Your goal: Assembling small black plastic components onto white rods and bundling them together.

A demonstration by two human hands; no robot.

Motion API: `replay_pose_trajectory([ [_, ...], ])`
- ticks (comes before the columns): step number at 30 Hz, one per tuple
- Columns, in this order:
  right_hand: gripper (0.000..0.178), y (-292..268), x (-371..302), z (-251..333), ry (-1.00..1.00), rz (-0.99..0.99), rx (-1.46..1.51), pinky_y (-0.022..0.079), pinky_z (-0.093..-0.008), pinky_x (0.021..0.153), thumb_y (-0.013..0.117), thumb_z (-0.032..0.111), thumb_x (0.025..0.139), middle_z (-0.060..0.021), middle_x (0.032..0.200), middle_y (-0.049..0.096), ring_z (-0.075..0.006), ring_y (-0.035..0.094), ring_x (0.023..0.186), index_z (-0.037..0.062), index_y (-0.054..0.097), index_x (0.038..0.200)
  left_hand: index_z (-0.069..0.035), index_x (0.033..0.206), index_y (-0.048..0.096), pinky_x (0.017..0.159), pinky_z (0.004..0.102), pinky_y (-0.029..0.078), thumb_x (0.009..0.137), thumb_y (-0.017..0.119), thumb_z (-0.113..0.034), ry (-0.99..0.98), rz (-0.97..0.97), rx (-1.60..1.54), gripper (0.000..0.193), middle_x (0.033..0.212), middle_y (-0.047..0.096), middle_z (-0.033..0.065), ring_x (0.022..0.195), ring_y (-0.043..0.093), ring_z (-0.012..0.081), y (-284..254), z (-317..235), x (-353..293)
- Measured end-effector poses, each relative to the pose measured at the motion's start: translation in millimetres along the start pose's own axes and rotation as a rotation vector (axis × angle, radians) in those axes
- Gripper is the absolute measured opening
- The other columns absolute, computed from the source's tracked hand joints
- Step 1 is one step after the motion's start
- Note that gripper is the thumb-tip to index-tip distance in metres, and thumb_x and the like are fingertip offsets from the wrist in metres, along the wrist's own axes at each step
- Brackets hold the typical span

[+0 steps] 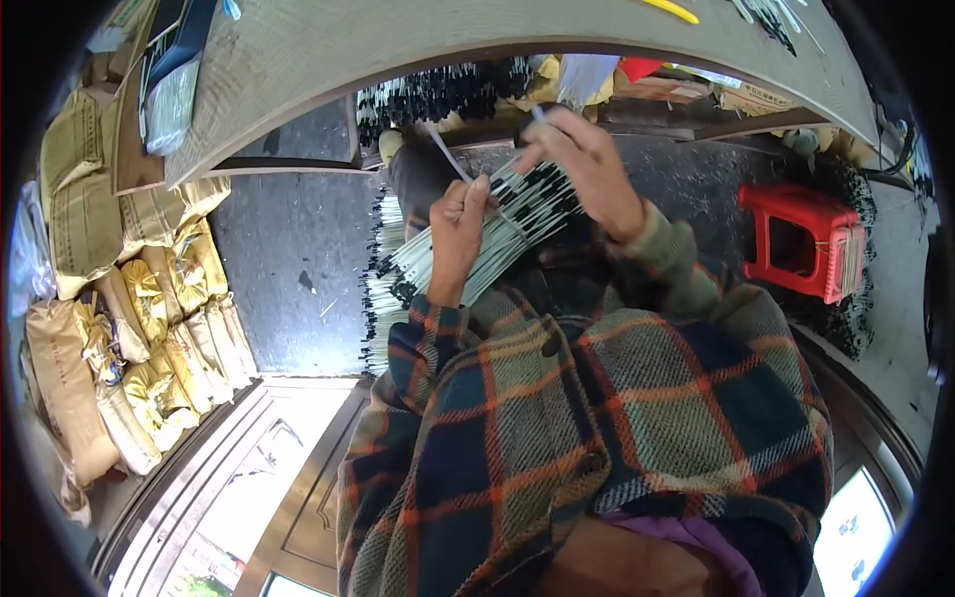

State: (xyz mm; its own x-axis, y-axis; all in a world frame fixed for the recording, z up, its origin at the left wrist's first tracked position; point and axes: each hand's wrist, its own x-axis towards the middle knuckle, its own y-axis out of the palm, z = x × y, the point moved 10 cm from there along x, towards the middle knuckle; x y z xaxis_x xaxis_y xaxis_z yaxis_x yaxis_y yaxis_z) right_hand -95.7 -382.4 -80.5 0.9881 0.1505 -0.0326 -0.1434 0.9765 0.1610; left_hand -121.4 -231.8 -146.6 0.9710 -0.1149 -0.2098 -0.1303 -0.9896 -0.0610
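A bundle of thin pale sticks with black ends (502,249) lies slantwise across my lap. My left hand (459,231) is closed at its near side, thumb up, pinching a narrow pale strip (445,147) that sticks out beyond the fingers. A thin band seems to run around the bundle near that hand. Above the bundle's right part, my right hand (594,171) is raised with its fingers curled together. A small pale bit shows at its fingertips; I cannot make out whether it is the strip's other end.
More black-tipped sticks (381,308) are stacked left of my lap, and others (438,95) under the table (398,40). A red plastic stool (786,234) stands at right. Brown and yellow wrapped packages (149,328) are piled at left. A yellow curved object (670,10) lies on the table.
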Motion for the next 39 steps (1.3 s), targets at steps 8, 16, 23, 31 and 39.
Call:
replay_pose_trajectory([
  [8,0.015,74,-58,53,-0.454,0.183,-1.031,0.049,-0.0272,0.056,0.063,0.019,0.077,-0.0079,0.081,0.063,-0.0207,0.061,0.066,0.0073,0.061,0.086,0.001,0.067,0.058,0.051,0.0211,0.031,0.090,0.052,-0.020,-0.019,-0.006,-0.125,0.031,0.059,0.047,-0.0015,0.057,0.037,0.0043,-1,8,1],
  [16,0.016,55,-46,-39,0.205,0.316,-0.401,0.044,-0.0243,0.045,0.049,0.012,0.087,-0.0090,0.067,0.059,-0.0154,0.057,0.051,-0.0010,0.058,0.087,0.000,0.067,0.056,0.050,0.0200,0.031,0.090,0.052,-0.020,-0.023,-0.022,-0.159,0.031,0.056,0.045,-0.0022,0.055,0.037,0.0028,-7,5,-1],
  [23,0.025,49,-50,-74,0.414,0.231,-0.515,0.042,-0.0291,0.040,0.051,0.018,0.084,-0.0105,0.055,0.056,-0.0186,0.055,0.043,-0.0017,0.056,0.070,0.000,0.066,0.054,0.053,0.0210,0.033,0.091,0.049,-0.021,0.030,0.027,-0.276,0.033,0.063,0.046,-0.0008,0.057,0.040,0.0050,1,-5,1],
  [31,0.018,62,-39,-2,-0.398,-0.114,-1.274,0.042,-0.0331,0.046,0.062,0.014,0.066,-0.0079,0.078,0.046,-0.0237,0.053,0.055,0.0078,0.052,0.080,0.001,0.065,0.052,0.055,0.0215,0.034,0.092,0.048,-0.020,0.042,0.133,-0.304,0.034,0.066,0.045,0.0010,0.059,0.042,0.0060,6,0,-3],
  [39,0.016,45,-42,-21,-0.167,-0.034,-0.997,0.043,-0.0317,0.051,0.065,0.015,0.070,-0.0059,0.070,0.047,-0.0214,0.054,0.060,0.0070,0.052,0.074,0.000,0.064,0.052,0.054,0.0219,0.033,0.092,0.048,-0.022,0.023,0.138,-0.320,0.036,0.061,0.047,0.0008,0.057,0.041,0.0060,5,1,1],
])
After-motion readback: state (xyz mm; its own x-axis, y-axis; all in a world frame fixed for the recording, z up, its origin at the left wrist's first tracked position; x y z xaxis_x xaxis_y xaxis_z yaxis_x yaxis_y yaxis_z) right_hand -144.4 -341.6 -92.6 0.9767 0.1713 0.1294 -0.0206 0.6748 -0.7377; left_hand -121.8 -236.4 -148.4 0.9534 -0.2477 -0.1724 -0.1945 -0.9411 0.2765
